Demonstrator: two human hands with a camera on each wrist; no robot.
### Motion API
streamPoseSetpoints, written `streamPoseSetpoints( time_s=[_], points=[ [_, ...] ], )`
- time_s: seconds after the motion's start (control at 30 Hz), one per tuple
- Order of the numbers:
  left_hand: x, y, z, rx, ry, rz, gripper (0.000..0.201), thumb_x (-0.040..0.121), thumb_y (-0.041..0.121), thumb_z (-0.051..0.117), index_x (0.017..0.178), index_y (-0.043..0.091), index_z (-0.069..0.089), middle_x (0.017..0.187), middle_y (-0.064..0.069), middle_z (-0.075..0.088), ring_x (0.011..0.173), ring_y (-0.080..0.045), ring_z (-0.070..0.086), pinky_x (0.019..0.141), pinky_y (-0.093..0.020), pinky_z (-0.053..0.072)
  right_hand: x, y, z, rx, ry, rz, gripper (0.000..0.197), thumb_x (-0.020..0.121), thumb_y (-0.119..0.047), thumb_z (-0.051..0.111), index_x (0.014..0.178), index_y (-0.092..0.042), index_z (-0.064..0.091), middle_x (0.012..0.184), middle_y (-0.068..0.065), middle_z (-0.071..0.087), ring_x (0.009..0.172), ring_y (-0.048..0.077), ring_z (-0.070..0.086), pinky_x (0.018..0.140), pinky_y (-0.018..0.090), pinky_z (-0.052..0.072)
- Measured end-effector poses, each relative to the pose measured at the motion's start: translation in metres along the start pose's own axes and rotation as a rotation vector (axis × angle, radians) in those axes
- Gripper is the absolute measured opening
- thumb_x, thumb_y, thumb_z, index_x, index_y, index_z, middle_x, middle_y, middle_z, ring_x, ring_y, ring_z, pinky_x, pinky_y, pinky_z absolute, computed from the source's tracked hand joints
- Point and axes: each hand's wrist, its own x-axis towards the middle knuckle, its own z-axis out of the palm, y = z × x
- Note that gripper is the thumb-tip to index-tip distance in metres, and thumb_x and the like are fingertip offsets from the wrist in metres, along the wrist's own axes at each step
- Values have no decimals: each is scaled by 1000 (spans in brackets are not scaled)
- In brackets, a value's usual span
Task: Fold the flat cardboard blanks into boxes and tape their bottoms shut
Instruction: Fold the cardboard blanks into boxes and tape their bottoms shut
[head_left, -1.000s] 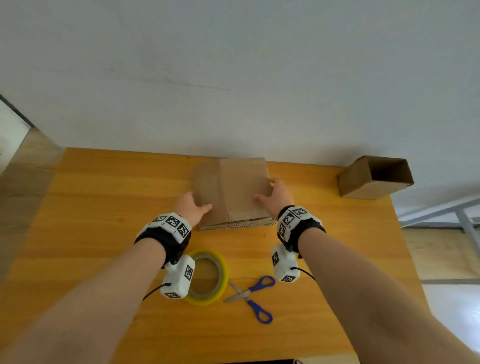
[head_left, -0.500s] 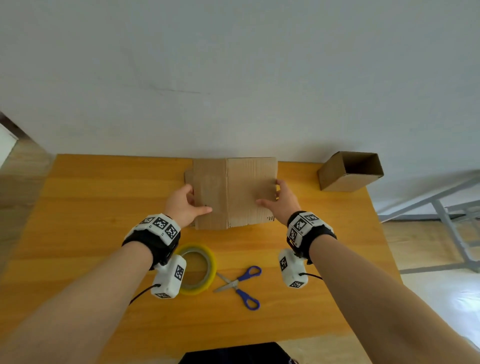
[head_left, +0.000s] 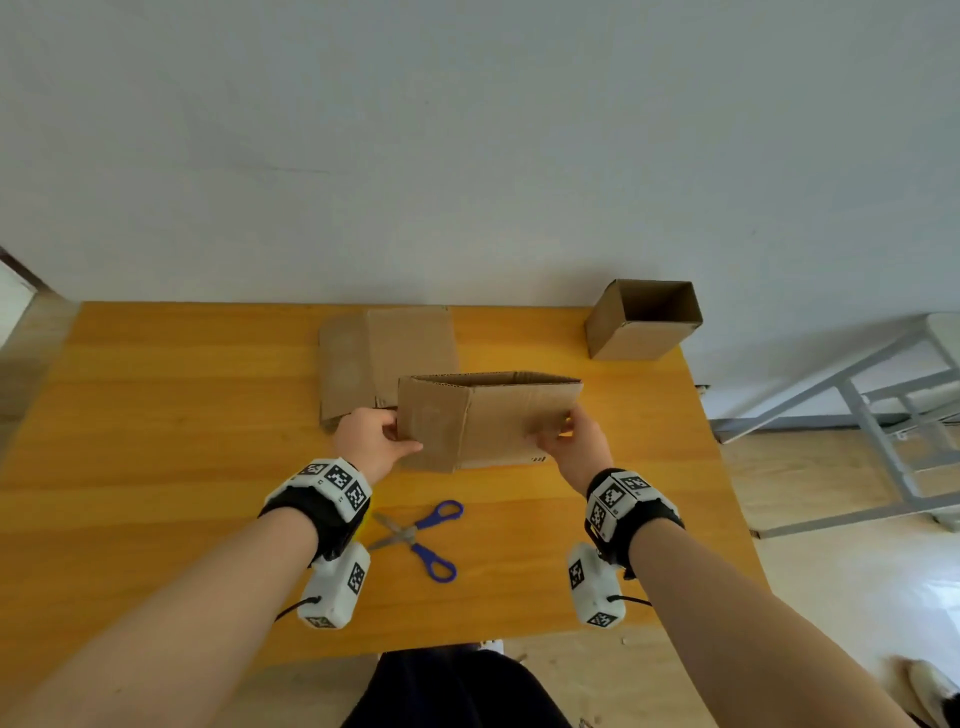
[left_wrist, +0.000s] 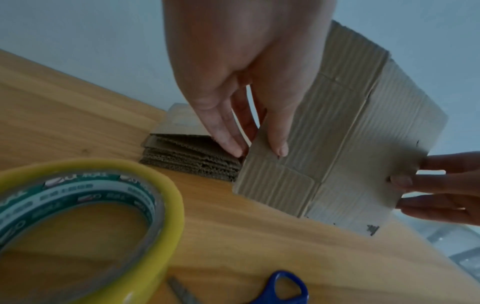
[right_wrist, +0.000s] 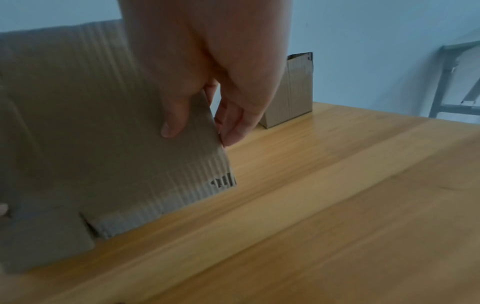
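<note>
A brown cardboard blank (head_left: 493, 418) is held upright above the wooden table (head_left: 156, 415), its top edge slightly parted. My left hand (head_left: 382, 439) pinches its left edge, thumb in front and fingers behind. My right hand (head_left: 563, 441) pinches its right edge the same way. In the left wrist view the blank (left_wrist: 337, 133) shows its flap slits, with the left hand (left_wrist: 262, 148) on its edge and the right hand's fingers (left_wrist: 441, 185) at the far side. The right wrist view shows the blank (right_wrist: 91, 133) gripped by the right hand (right_wrist: 194, 131). A stack of flat blanks (head_left: 379, 358) lies behind.
A finished open-topped box (head_left: 644, 319) stands at the table's back right corner. Blue-handled scissors (head_left: 421, 538) lie near the front edge. A yellow tape roll (left_wrist: 78, 216) lies beneath my left wrist. A grey metal frame (head_left: 872, 415) stands to the right of the table.
Both hands have lifted the top blank off the stack and brought it toward me and to the right. It now stands upright instead of lying flat, and its layers have begun to part.
</note>
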Motion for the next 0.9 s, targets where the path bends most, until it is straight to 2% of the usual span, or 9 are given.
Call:
streamPoseSetpoints(
  time_s=[0.07,0.17,0.23,0.3,0.4,0.53,0.67,0.9],
  points=[
    [-2,-2,8,52,8,-14,22,72,30,80,81,10,75,84,-6,73,76,-20,66,59,-25,43,0,9,1,-21,-5,13,39,88,-19,65,123,-10,50,123,9,59,95,17,54,75,29,44],
    [-6,-2,16,86,6,-29,23,75,28,77,89,10,75,90,-5,73,80,-19,65,64,-22,43,-1,20,4,-48,-34,45,41,89,-20,65,125,-6,50,127,10,57,112,24,57,87,33,48],
    [-7,-2,21,101,10,-36,23,77,27,76,92,10,75,93,-6,73,84,-21,66,65,-21,42,-1,27,6,-36,-44,60,41,89,-20,65,124,-6,50,128,10,58,115,25,57,91,35,48],
    [-7,-2,25,109,10,-42,22,77,25,76,92,8,74,93,-6,73,85,-21,67,66,-21,44,1,33,8,-17,-41,65,40,88,-20,66,123,-7,51,127,9,59,115,24,57,92,36,49],
    [-5,-5,32,82,9,-46,24,77,22,76,97,9,73,98,-7,73,90,-21,67,76,-26,50,3,38,10,-6,-42,43,39,88,-19,66,123,-10,52,125,7,60,115,22,57,92,36,49],
    [-1,-9,37,43,10,-80,26,77,19,76,101,8,72,103,-8,72,96,-24,65,83,-31,50,5,38,12,-10,-46,3,38,88,-19,65,123,-10,53,122,6,61,114,22,57,93,37,50],
    [2,-11,37,13,-2,-109,26,77,18,75,102,10,72,102,-7,72,97,-24,65,84,-33,51,6,36,18,-33,-53,-7,37,88,-22,66,121,-11,54,121,7,62,114,23,57,93,41,50],
    [-1,-3,30,-24,-50,-113,21,80,8,70,100,12,71,101,-7,72,98,-24,64,79,-25,45,1,31,28,-43,-80,-50,40,88,-21,66,124,-14,51,123,5,60,115,21,56,93,39,50]
  ],
)
